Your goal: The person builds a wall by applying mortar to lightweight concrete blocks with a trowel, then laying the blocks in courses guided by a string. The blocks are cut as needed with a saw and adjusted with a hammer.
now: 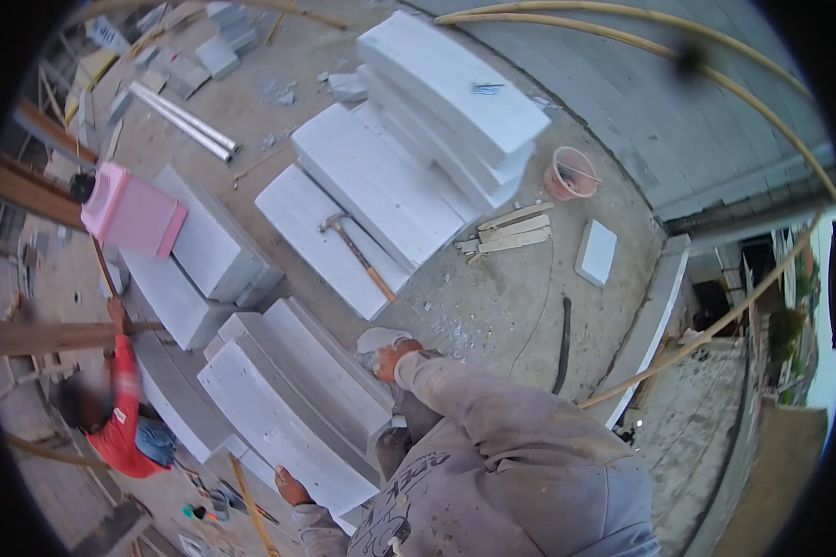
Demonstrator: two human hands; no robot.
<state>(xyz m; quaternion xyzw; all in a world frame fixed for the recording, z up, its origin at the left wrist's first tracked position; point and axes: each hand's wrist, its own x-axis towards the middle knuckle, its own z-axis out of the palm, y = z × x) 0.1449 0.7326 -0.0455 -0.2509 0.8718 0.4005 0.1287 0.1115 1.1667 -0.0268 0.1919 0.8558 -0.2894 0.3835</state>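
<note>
My left hand (pixel 293 486) is at the long lower edge of a white lightweight block (pixel 283 422), its fingers bent against that edge. My right hand (pixel 398 358) is on the far side of the same stack, near the block's end. Its fingers curl beside a pale grey, crumpled-looking shape (pixel 383 339) that I cannot identify. A second white block (pixel 320 362) lies alongside the first. Further off, a claw hammer (pixel 358 255) with a wooden handle rests on another white block (pixel 302 237).
A tall block stack (pixel 446 84) bears a few nails. Nearby are a pink bucket (pixel 571 174), wood strips (pixel 515 229), a loose block (pixel 596 252) and a dark bar (pixel 564 343). A pink jerrycan (pixel 132 212) sits on blocks at left; a person in red (pixel 125 418) is below it.
</note>
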